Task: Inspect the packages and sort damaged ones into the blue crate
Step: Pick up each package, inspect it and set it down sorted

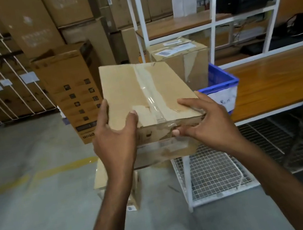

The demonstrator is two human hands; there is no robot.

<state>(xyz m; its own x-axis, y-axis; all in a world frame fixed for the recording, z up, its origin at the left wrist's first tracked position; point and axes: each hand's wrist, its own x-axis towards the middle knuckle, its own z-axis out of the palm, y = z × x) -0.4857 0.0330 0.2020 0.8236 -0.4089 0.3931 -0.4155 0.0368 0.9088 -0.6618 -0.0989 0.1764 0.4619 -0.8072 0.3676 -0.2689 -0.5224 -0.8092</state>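
I hold a flat brown cardboard package (132,90) in the air at the centre of the view, tilted so its taped top faces me. Clear tape runs down its middle, and the cardboard near the front edge looks torn and creased. My left hand (116,139) grips its near left corner, thumb on top. My right hand (206,121) grips the near right edge, thumb on the front face. The blue crate (221,80) stands just behind the package on the wooden shelf, partly hidden. A larger taped box (185,58) stands in or behind the crate.
A white metal rack with a wooden shelf (282,79) and a wire mesh lower shelf (217,172) fills the right. Below my hands lies another cardboard box (100,176) on the grey floor. A tall printed carton (73,88) and stacked boxes stand behind.
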